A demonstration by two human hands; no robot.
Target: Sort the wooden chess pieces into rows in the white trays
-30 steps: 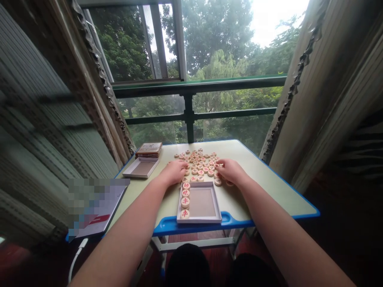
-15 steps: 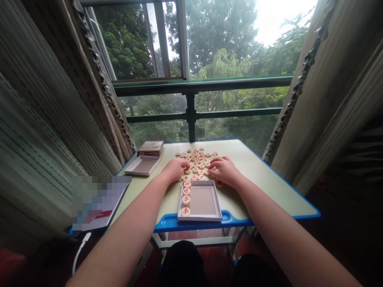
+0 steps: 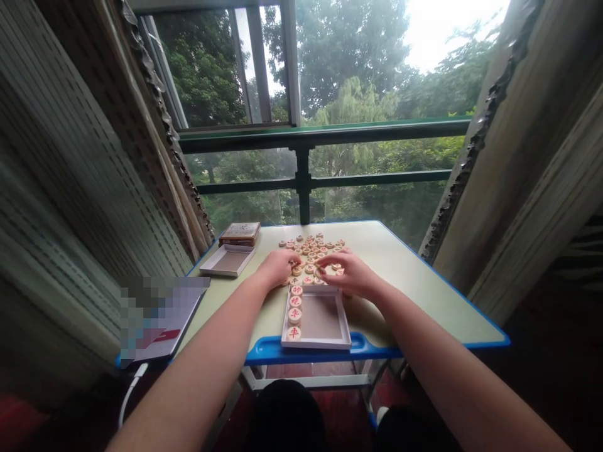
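Observation:
Round wooden chess pieces (image 3: 309, 269) with red or dark characters lie in a loose pile on the pale table. A shallow white box (image 3: 325, 317) stands at the near edge, with several red-marked pieces (image 3: 294, 315) in a column along its left side. My left hand (image 3: 279, 266) is at the pile's left side, fingers curled together around something I cannot make out. At the right side my right hand (image 3: 346, 271) has thumb and fingertips drawn together at a piece near the middle of the pile.
On the table's left stand a second shallow box (image 3: 227, 260) and a brown box (image 3: 240, 233). A tablet (image 3: 164, 326) with a white cable lies at the left edge. Window and railing (image 3: 377, 132) rise behind.
My right hand has moved left and inward over the pile, its fingers closing toward a piece. My left hand stays near the same pieces. The view has shifted slightly.

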